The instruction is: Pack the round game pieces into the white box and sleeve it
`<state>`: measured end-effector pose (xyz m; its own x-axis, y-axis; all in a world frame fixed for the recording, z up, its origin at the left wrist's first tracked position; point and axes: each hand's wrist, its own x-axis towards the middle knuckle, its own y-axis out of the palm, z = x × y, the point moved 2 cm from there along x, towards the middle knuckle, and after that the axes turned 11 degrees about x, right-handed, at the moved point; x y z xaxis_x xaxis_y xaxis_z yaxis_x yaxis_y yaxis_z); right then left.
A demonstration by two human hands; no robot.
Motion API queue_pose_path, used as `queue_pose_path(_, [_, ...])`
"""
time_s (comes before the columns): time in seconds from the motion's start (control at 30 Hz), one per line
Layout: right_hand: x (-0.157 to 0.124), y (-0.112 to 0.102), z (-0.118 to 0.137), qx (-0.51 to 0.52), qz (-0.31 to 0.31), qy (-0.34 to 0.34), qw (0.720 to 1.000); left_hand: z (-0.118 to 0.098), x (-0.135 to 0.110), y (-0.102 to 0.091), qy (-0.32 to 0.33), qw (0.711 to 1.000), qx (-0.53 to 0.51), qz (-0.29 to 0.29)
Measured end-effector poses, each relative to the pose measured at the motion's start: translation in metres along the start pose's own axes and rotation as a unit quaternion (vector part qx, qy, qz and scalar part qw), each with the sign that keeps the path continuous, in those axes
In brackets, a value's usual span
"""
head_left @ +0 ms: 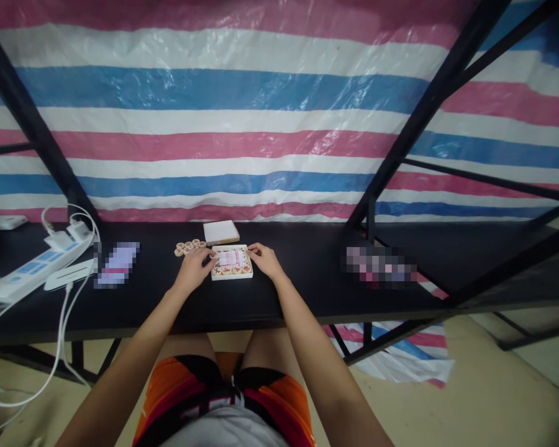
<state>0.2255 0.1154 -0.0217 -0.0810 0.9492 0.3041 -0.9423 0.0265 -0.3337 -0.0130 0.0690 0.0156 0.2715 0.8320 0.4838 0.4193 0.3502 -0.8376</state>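
Note:
In the head view, a small white box (pixel 231 277) lies on the black table in front of me. Round xiangqi pieces (pixel 225 270) with red characters fill its near row, and a printed paper slip (pixel 231 257) covers the middle. My left hand (pixel 196 268) has its thumb and forefinger bent at the box's left edge. At the far right corner, the curled fingers of my right hand (pixel 264 259) pinch the box's rim. Several loose xiangqi pieces (pixel 181 248) lie beside and beyond my left hand, which partly hides them. Behind the box rests its white lid (pixel 220 232).
A white power strip (pixel 32 267) with plugs and looping white cables stands at the left, near a blurred phone-like object (pixel 118 264). Another blurred item (pixel 377 266) lies at the right. Black metal posts (pixel 395 149) and a striped plastic sheet (pixel 233 149) bound the table (pixel 317 292).

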Motion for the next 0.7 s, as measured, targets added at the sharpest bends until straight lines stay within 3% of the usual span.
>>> queue_pose_path(0.2, [0.000, 0.000, -0.002, 0.001, -0.001, -0.002, 1.000, 0.003, -0.001, 0.008, 0.040, 0.999, -0.001, 0.033])
queue_pose_path(0.53, [-0.001, -0.001, 0.000, 0.003, 0.000, 0.001, 1.000, -0.004, -0.004, 0.000, 0.048, 0.998, -0.010, 0.049])
queue_pose_path(0.6, [-0.001, -0.001, 0.000, 0.004, -0.001, 0.000, 1.000, 0.002, -0.004, -0.002, 0.024, 0.998, 0.032, 0.040])
queue_pose_path(0.7, [-0.001, -0.001, -0.001, 0.001, -0.001, -0.001, 1.000, 0.017, -0.005, -0.006, -0.074, 0.987, 0.138, 0.018])
